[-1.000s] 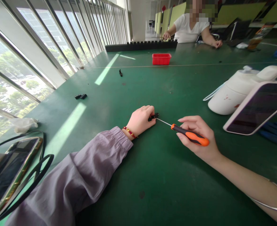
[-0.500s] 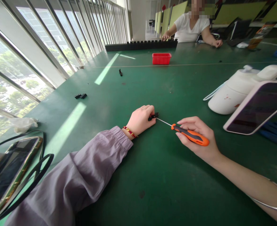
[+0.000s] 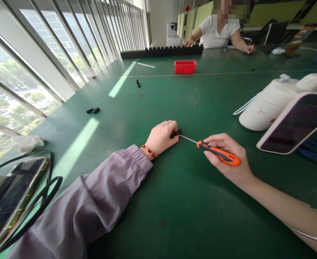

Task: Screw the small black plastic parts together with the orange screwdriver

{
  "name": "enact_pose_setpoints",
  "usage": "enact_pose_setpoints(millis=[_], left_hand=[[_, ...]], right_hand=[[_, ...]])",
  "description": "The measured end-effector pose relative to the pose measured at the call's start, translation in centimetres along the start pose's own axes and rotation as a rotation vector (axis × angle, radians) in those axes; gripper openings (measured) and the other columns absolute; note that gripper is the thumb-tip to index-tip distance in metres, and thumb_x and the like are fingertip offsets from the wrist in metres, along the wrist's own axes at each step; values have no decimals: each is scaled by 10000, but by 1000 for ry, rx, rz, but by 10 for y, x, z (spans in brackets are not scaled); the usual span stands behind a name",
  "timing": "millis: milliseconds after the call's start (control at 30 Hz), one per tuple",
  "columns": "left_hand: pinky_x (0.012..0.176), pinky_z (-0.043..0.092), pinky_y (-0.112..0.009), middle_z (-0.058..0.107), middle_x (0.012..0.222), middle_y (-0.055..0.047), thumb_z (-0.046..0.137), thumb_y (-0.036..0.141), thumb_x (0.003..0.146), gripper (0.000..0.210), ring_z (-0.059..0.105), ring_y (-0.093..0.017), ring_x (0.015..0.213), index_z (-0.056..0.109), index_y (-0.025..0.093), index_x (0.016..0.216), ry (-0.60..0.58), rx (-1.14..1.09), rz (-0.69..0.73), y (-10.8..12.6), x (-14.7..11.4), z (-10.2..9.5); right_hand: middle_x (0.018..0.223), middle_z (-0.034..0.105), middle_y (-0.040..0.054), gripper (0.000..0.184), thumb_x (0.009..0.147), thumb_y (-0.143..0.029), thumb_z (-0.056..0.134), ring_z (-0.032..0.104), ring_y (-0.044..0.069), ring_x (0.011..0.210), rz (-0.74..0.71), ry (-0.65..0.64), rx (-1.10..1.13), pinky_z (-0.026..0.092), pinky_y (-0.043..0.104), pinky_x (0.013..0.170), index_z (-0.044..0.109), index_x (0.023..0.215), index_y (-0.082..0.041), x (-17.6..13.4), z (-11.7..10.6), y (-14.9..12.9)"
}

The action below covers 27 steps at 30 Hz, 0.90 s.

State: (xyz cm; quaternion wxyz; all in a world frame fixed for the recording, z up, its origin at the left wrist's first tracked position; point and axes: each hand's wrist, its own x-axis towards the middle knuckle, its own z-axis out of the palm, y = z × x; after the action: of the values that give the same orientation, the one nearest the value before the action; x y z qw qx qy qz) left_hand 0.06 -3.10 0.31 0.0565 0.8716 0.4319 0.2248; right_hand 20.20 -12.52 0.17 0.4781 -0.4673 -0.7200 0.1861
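Near the middle of a green surface (image 3: 147, 104), a person's left hand (image 3: 161, 134) is pinching a small black part (image 3: 176, 133), its grip clamped on it. The right hand (image 3: 236, 173) is holding an orange-and-black screwdriver (image 3: 221, 153), its thin shaft pointing at the part. A red bin (image 3: 185, 67) is sitting farther back.

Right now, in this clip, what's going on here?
At a green table, the left hand grips a small black part, while the right hand holds a screwdriver by its handle, with the tip at that part. Exactly what the tip meets is too small to tell. Loose black pieces lie farther off. Across the table, a co-worker has one hand near a long black bar.
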Motion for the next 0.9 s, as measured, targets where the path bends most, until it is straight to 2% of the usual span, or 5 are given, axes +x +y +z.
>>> enact_pose_setpoints(millis=[133,400,633,767,900], left_hand=[[619,394,-255,584,782,-6,538,182,746,72,539,-148,733,467,193,740,6,1,-1,0,0,0],[627,405,-260,595,792,-11,534,180,753,61,547,-154,747,475,194,743,-5,8,-5,1,0,-1],[629,404,-260,599,807,-15,537,180,754,60,550,-155,756,478,192,748,-17,7,-12,2,0,-1],[623,398,-260,597,805,-13,542,183,750,66,547,-155,751,477,192,749,-17,13,-16,2,0,-1],[621,394,-259,593,797,-12,538,179,748,64,543,-152,741,475,191,747,-11,14,-13,1,0,-1]], right_hand=[[718,645,-9,125,788,-237,637,645,141,649,13,11,7,506,228,555,566,890,-235,0,-1,-3],[787,566,-6,282,762,-170,643,587,128,669,-55,12,34,522,266,636,542,1016,-241,0,2,1],[778,677,-2,175,780,-195,644,660,144,672,-27,-13,29,517,227,568,557,925,-243,-1,1,-3],[804,620,-7,285,749,-145,656,628,125,682,-54,71,20,529,236,633,557,998,-243,0,2,0],[713,565,-26,287,754,-180,660,601,127,627,-29,-10,44,525,256,607,546,1012,-236,1,1,1]])
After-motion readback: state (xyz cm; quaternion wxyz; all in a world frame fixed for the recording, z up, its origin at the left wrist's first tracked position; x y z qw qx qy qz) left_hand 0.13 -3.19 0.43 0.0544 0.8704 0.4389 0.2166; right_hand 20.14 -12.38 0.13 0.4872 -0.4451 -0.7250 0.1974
